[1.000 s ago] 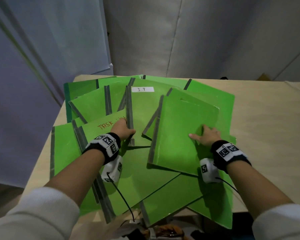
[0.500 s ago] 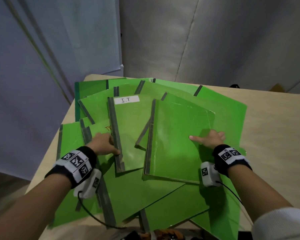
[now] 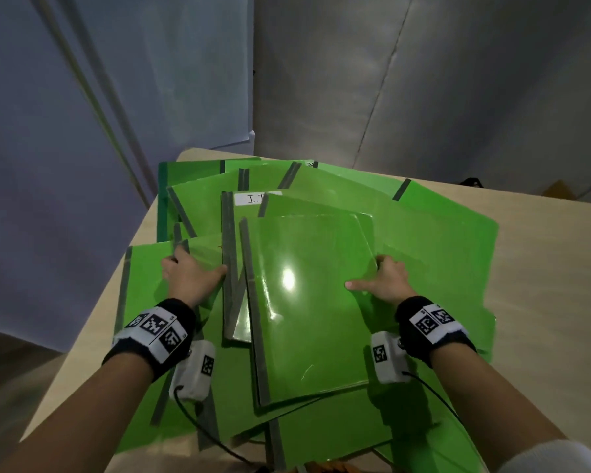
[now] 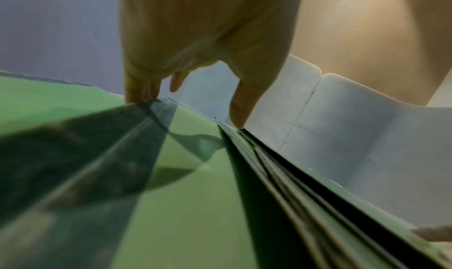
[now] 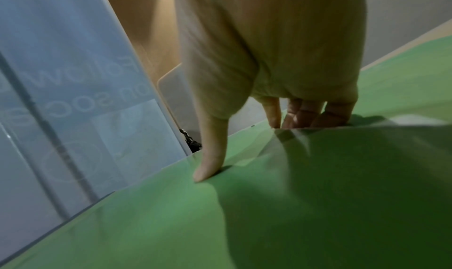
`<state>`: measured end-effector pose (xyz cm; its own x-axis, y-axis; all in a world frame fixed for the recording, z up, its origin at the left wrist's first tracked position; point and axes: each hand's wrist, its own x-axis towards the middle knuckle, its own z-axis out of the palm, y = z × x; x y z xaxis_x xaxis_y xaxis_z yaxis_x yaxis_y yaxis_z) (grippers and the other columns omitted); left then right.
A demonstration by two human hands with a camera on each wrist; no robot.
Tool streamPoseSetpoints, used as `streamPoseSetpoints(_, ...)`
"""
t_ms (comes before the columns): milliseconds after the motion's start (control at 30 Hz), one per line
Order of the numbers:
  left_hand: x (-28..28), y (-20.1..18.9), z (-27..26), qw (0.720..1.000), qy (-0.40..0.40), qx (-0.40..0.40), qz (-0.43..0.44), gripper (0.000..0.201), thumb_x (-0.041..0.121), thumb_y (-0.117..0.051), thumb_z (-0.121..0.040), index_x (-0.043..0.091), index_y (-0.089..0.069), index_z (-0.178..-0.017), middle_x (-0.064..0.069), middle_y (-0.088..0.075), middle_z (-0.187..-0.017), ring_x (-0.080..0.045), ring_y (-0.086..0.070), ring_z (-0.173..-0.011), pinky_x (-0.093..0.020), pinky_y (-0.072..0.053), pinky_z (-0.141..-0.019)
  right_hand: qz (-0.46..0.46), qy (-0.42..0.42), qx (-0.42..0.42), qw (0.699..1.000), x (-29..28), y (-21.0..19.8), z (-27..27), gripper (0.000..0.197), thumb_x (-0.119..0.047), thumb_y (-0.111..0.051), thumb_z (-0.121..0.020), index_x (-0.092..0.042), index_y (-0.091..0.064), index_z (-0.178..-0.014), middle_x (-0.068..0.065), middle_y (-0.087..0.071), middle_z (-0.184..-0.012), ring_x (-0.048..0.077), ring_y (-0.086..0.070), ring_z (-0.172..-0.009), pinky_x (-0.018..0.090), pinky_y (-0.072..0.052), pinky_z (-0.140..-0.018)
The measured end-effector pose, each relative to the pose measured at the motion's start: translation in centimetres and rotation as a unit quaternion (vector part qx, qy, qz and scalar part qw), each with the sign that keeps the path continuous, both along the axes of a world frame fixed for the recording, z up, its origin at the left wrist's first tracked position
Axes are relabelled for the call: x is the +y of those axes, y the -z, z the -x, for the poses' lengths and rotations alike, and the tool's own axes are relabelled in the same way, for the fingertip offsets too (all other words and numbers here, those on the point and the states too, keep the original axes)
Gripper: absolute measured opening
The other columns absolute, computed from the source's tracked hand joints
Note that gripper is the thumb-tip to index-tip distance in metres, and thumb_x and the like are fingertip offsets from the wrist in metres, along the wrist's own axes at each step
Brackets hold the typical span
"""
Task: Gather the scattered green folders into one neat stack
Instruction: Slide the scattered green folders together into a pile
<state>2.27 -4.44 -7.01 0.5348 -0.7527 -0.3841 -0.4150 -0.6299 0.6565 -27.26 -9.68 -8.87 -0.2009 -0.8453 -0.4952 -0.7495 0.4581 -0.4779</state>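
Note:
Several green folders lie fanned across the wooden table [image 3: 543, 302]. The top folder [image 3: 307, 319] lies nearly square in the middle, grey spine on its left. My right hand [image 3: 365, 273] pinches its right edge, thumb on the cover [image 5: 318, 195] and fingers [image 5: 305, 116] tucked under it. Partly beneath it lies a folder with a white "I.T" label [image 3: 256, 199]. My left hand [image 3: 198, 264] rests on the folders at the left [image 3: 144, 285]. Its thumb touches the labelled folder's spine [image 3: 229, 268]. In the left wrist view the fingers [image 4: 141, 91] press a green cover [image 4: 183, 195].
More folders overhang the table's near edge [image 3: 321, 438] and reach its left edge. Bare wood shows at the right. Grey-blue panels [image 3: 82, 165] stand behind and left of the table. Cables run from both wrist cameras over the folders.
The top folder has swung round and slid left over the "I.T" folder, both now nearly upright. My left hand moved up along that folder's spine. The right hand kept its hold.

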Motion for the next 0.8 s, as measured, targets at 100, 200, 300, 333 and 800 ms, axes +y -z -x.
streamPoseSetpoints(100, -0.9, 0.3, 0.2, 0.999, -0.004, -0.025, -0.032, 0.082, 0.024, -0.071, -0.079, 0.004, -0.023, -0.143, -0.023, -0.021, -0.147, -0.039, -0.022, -0.137, -0.049, -0.029, -0.114, 0.007, 0.024, -0.018, 1.0, 0.1, 0.2, 0.0, 0.112, -0.044, -0.083, -0.057, -0.006, -0.025, -0.145, 0.019, -0.031, -0.149, 0.036, -0.029, -0.139, 0.051, -0.032, -0.112)
streamPoseSetpoints(200, -1.3, 0.8, 0.6, 0.998, 0.002, -0.026, -0.056, 0.083, 0.028, -0.069, -0.081, 0.001, -0.022, -0.143, -0.025, -0.02, -0.148, -0.039, -0.022, -0.137, -0.048, -0.028, -0.113, 0.013, 0.023, -0.017, 1.0, -0.4, 0.3, 0.0, 0.107, -0.05, -0.078, -0.062, -0.008, -0.026, -0.145, 0.02, -0.033, -0.15, 0.037, -0.031, -0.139, 0.054, -0.033, -0.111)
streamPoseSetpoints(300, -1.3, 1.3, 1.0, 0.997, 0.025, -0.032, -0.065, 0.088, 0.033, -0.068, -0.081, -0.002, -0.018, -0.144, -0.025, -0.019, -0.15, -0.038, -0.019, -0.14, -0.048, -0.025, -0.114, 0.017, 0.001, -0.052, 0.999, -0.2, -0.3, -0.4, 0.104, -0.042, -0.078, -0.067, -0.013, -0.021, -0.149, 0.018, -0.026, -0.154, 0.037, -0.029, -0.14, 0.055, -0.031, -0.112)
streamPoseSetpoints(333, -1.4, 1.6, 1.0, 0.997, 0.027, -0.028, -0.06, 0.089, 0.033, -0.069, -0.081, -0.003, -0.018, -0.144, -0.024, -0.019, -0.151, -0.038, -0.02, -0.14, -0.048, -0.024, -0.115, 0.02, -0.003, -0.069, 0.997, 0.0, -0.5, -0.4, 0.102, -0.038, -0.078, -0.069, -0.014, -0.02, -0.149, 0.017, -0.026, -0.154, 0.036, -0.03, -0.14, 0.053, -0.031, -0.112)
streamPoseSetpoints(800, -3.7, 0.5, -1.9, 0.987, -0.006, 0.156, -0.026, 0.041, 0.017, -0.057, -0.09, -0.015, -0.053, -0.116, -0.008, -0.052, -0.073, -0.026, -0.051, -0.087, -0.031, -0.045, -0.069, -0.012, 0.043, -0.117, 0.992, -1.0, -1.6, -2.2, 0.092, -0.023, -0.076, -0.074, 0.001, -0.023, -0.145, 0.02, -0.038, -0.147, 0.036, -0.042, -0.132, 0.042, -0.038, -0.103)
